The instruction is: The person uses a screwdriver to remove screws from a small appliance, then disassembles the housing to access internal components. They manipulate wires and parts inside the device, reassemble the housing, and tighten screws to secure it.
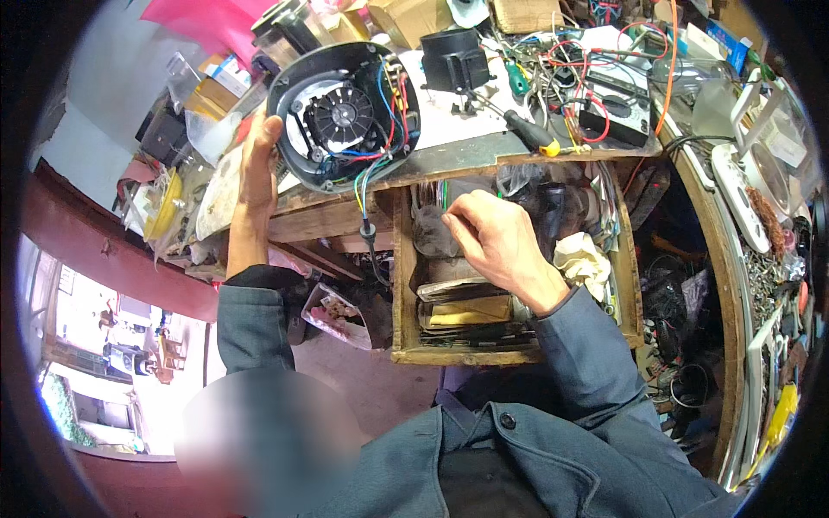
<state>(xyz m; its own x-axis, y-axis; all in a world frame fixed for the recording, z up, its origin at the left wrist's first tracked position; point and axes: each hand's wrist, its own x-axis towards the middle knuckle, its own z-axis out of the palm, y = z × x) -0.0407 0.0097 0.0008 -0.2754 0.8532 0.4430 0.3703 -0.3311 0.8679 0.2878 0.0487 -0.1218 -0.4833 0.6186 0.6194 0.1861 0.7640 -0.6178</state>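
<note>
A round black appliance housing (289, 151) stands at the bench's front edge, its open side facing me. Inside it sits a finned black motor (342, 115), with blue, red and yellow wires and a power cord (369, 231) hanging below. My left hand (257, 168) grips the housing's left rim, the thumb in front and the other fingers mostly hidden. Over the open wooden drawer (518, 356), my right hand (505, 242) is closed with curled fingers; whatever they may hold is hidden. Behind the bench edge lie a dark-handled screwdriver (531, 132) and a black plastic part (453, 60).
The drawer holds plastic bags, a crumpled pale cloth (584, 263) and flat packets. A multimeter (617, 104) with red leads lies among tangled wires at the right. A power strip (740, 194) rests on the right-hand bench. Below stands a small box (335, 317).
</note>
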